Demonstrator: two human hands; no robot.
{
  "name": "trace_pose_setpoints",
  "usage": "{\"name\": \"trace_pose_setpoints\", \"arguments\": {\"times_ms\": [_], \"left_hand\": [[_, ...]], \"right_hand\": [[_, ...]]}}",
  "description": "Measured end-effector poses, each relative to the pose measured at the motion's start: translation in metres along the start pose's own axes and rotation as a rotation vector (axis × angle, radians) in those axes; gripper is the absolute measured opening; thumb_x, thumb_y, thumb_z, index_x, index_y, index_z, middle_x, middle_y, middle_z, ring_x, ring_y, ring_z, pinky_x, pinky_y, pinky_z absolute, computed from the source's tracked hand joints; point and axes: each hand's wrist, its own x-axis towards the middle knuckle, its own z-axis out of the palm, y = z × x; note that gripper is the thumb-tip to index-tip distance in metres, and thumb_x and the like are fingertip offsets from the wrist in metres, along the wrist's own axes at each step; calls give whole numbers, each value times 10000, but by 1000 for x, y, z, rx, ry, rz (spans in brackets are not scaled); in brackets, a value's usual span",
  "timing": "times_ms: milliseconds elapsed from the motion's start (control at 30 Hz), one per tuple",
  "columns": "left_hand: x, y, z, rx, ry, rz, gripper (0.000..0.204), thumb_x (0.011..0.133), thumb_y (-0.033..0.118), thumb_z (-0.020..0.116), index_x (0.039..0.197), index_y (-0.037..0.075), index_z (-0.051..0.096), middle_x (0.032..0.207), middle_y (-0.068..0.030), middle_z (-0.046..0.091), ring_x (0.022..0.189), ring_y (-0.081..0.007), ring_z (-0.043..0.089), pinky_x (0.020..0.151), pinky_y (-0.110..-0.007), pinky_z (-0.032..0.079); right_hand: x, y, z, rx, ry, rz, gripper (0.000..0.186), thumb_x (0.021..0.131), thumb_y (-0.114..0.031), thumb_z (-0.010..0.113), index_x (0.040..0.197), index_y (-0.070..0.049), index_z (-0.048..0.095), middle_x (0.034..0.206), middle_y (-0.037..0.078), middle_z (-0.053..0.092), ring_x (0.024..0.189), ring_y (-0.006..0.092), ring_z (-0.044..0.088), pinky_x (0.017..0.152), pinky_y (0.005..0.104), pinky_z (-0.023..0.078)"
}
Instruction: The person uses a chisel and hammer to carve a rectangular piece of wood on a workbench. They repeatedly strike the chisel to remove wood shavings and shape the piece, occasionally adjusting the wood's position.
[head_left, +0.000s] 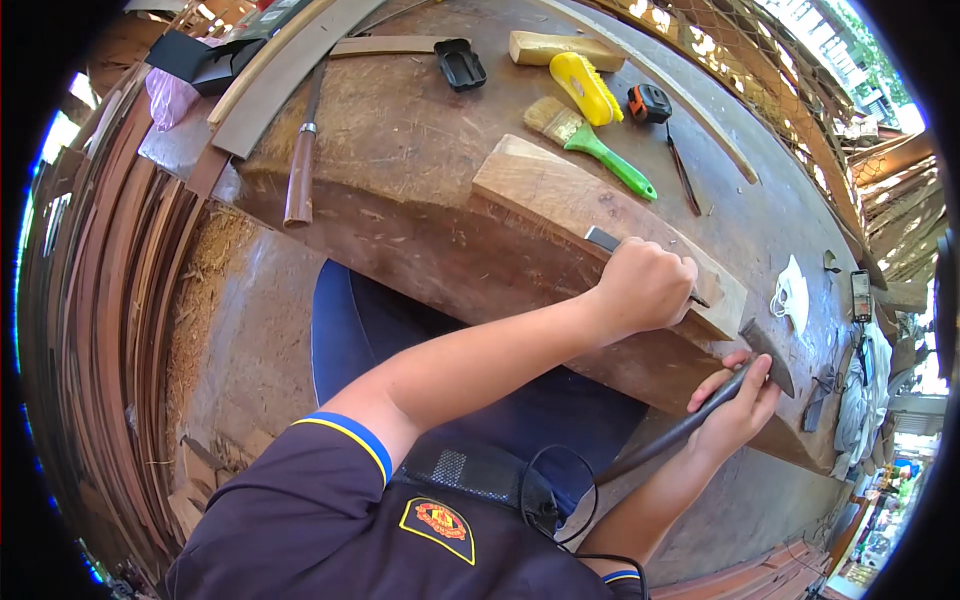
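Observation:
My left hand (642, 285) is closed round a dark flat tool (603, 238), perhaps a chisel, lying along the side of a pale wooden block (530, 177) on the bench; its thin dark tip pokes out right of my fist. My right hand (738, 400) is wrapped round the dark handle of a hammer (707, 408), whose metal head (772, 347) is at the block's right end, near the bench's front edge.
On the worn bench (390, 150) lie a green-handled brush (610, 160), yellow brush (582, 85), tape measure (649, 102), black case (460, 63), wood-handled tool (300, 175), white mask (790, 295) and phone (860, 295). Stacked planks (105, 280) stand left; a blue seat (350, 310) is beneath.

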Motion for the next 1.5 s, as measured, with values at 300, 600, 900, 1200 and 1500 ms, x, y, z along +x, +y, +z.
{"name": "trace_pose_setpoints", "arguments": {"times_ms": [300,600,900,1200,1500], "left_hand": [[-2,-6,-9,-60,38,29,128,678,218,676,682,103,618,565,-125,613,524,-280,636,502,-384,484],[-4,-13,-13,-14,1,30,111,709,210,648,672,107,634,568,-122,621,519,-268,639,500,-376,486],[-5,-22,-11,9,31,17,113,692,205,653,671,100,618,574,-111,623,526,-259,639,506,-374,481],[-12,-31,-19,24,54,23,131,714,205,652,664,95,601,589,-115,629,525,-267,637,500,-365,486],[-8,-37,-27,37,25,-23,28,680,133,618,681,142,645,594,-107,629,511,-269,622,495,-396,491]], "right_hand": [[-1,11,-2,74,91,53,344,1023,-342,443,897,-28,383,720,108,538,351,136,473,262,239,313],[-6,22,9,117,46,67,355,1016,-365,454,895,-42,368,699,101,520,358,125,463,257,229,302],[-7,23,20,156,59,70,340,1017,-353,451,868,-53,391,723,68,501,350,103,408,265,244,281],[-14,25,28,151,-57,75,375,1013,-362,461,895,-27,339,722,108,502,337,121,414,250,245,291],[-16,25,39,175,-270,106,198,1020,-273,452,986,-85,399,723,83,513,349,115,434,265,241,313]]}}
